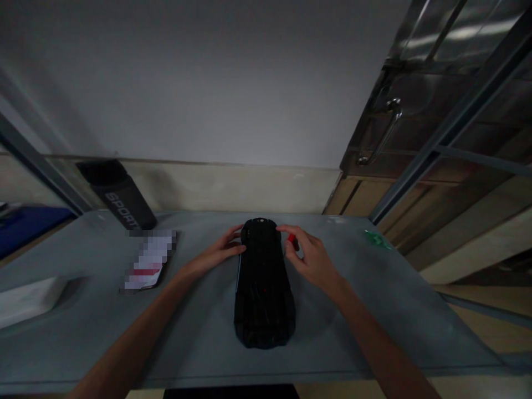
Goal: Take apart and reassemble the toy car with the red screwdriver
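A long black toy car lies in front of me on the grey table, apparently with its underside up. My left hand grips its far left corner, thumb and fingers against the side near the wheel. At the far right corner, the stretched index finger of my right hand touches the car. Curled in that same hand is a small red piece, partly hidden by the fingers; its kind cannot be made out.
A phone lies left of my left hand, with a dark box marked SPORT standing behind it. A white object sits at the left edge. Some green crumpled plastic is at the far right. Metal frame posts border the table.
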